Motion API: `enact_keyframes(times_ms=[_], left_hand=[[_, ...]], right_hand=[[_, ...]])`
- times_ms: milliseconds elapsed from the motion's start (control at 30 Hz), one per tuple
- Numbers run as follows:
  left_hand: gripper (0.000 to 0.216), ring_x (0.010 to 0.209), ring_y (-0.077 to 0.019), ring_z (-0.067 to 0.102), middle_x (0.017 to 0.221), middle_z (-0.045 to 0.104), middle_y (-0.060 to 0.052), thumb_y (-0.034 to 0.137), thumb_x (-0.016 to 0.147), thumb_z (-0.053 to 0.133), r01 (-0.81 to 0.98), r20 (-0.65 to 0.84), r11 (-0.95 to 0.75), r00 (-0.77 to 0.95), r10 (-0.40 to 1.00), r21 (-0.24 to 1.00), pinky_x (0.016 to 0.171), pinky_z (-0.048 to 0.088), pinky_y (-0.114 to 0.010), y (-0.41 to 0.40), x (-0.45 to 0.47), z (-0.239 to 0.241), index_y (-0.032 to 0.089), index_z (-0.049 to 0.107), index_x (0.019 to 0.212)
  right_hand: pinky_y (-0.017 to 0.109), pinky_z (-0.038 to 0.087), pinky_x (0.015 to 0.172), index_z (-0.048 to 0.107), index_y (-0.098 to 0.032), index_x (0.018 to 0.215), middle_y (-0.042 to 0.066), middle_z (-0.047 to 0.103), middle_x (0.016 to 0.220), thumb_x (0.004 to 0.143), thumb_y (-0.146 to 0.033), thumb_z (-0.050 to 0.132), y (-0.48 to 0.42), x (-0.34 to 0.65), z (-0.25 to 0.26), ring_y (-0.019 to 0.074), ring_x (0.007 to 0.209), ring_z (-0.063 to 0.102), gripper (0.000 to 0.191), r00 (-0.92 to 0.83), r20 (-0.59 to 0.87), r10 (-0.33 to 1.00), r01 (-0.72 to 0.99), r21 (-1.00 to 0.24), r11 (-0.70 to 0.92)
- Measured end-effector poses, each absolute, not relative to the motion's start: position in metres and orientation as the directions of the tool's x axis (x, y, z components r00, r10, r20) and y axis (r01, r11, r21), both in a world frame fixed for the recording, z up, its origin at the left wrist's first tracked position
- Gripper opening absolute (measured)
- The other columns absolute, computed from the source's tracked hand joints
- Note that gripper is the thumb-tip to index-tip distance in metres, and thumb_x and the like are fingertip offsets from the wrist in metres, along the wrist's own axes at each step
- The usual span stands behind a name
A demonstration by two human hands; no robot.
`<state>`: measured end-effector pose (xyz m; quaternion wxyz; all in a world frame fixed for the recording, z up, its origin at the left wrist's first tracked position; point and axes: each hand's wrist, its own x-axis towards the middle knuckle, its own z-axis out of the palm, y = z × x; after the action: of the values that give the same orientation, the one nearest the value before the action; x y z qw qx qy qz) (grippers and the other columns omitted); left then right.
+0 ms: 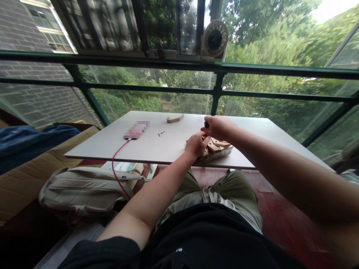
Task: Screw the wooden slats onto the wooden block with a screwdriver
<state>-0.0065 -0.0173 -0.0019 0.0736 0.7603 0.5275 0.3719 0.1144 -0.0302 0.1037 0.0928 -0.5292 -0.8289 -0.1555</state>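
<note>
Over the right half of the white table, my right hand (pixel 215 127) is closed round a dark-handled tool (pixel 206 124) that looks like a screwdriver; its lower end is hidden. Just below and to the left, my left hand (pixel 196 144) has its fingers pinched together under the tool. What they hold is hidden. Both hands are above a shallow basket (pixel 215 155) at the table's near edge. Flat wooden pieces (pixel 214 145) with holes lie in it, partly covered by my hands.
A curved wooden piece (pixel 175 118) lies at the table's (pixel 157 149) far side, with small screw-like metal parts (pixel 161 133) nearer. A phone (pixel 137 130) on a red cable (pixel 114 160) lies left. A bag (pixel 81 190) and a cardboard box (pixel 30 179) stand left; a green railing (pixel 151 89) runs behind.
</note>
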Motion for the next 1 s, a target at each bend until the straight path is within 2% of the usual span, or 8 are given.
enact_keyframes(times_ms=[367, 533, 667, 833, 1000], left_hand=[[0.024, 0.077, -0.0189, 0.064, 0.089, 0.072, -0.005, 0.037, 0.089, 0.047, 0.754, 0.476, -0.417, 0.159, 0.865, 0.507, 0.067, 0.043, -0.027, -0.017, -0.007, -0.002, 0.022, 0.065, 0.097], [0.025, 0.081, -0.0205, 0.064, 0.092, 0.072, -0.006, 0.034, 0.090, 0.045, 0.754, 0.470, -0.414, 0.159, 0.868, 0.510, 0.069, 0.044, -0.028, -0.020, -0.008, -0.001, 0.022, 0.063, 0.103], [0.025, 0.085, -0.0218, 0.065, 0.091, 0.072, -0.007, 0.030, 0.090, 0.044, 0.755, 0.474, -0.415, 0.158, 0.866, 0.508, 0.071, 0.044, -0.028, -0.021, -0.007, 0.000, 0.021, 0.064, 0.101], [0.027, 0.084, -0.0228, 0.066, 0.091, 0.072, -0.008, 0.033, 0.090, 0.044, 0.766, 0.471, -0.403, 0.150, 0.870, 0.501, 0.069, 0.044, -0.029, -0.020, -0.006, 0.000, 0.020, 0.066, 0.101], [0.027, 0.084, -0.0223, 0.065, 0.092, 0.072, -0.008, 0.035, 0.090, 0.045, 0.769, 0.476, -0.405, 0.150, 0.867, 0.495, 0.068, 0.043, -0.028, -0.020, -0.006, 0.001, 0.020, 0.066, 0.098]], right_hand=[[0.029, 0.034, 0.057, 0.053, -0.017, 0.103, 0.011, 0.066, 0.084, 0.084, -0.039, 0.051, -0.025, 0.118, 0.094, 0.0220, 0.069, 0.058, 0.029, -0.459, 0.353, 0.816, 0.882, 0.066, 0.467], [0.027, 0.039, 0.070, 0.048, -0.017, 0.114, 0.011, 0.061, 0.109, 0.079, -0.023, 0.057, -0.032, 0.120, 0.093, 0.0195, 0.086, 0.057, 0.037, -0.578, 0.386, 0.719, 0.784, 0.019, 0.620], [0.024, 0.040, 0.076, 0.054, -0.016, 0.109, 0.007, 0.063, 0.106, 0.080, -0.008, 0.044, -0.037, 0.118, 0.091, 0.0165, 0.091, 0.056, 0.031, -0.660, 0.458, 0.595, 0.647, -0.056, 0.761], [0.024, 0.040, 0.072, 0.062, -0.017, 0.104, 0.006, 0.068, 0.098, 0.086, -0.013, 0.041, -0.034, 0.114, 0.090, 0.0156, 0.083, 0.059, 0.028, -0.642, 0.482, 0.597, 0.641, -0.090, 0.762], [0.026, 0.039, 0.071, 0.066, -0.019, 0.105, 0.006, 0.070, 0.092, 0.088, -0.021, 0.046, -0.034, 0.112, 0.095, 0.0172, 0.080, 0.061, 0.026, -0.595, 0.486, 0.640, 0.722, -0.028, 0.692]])
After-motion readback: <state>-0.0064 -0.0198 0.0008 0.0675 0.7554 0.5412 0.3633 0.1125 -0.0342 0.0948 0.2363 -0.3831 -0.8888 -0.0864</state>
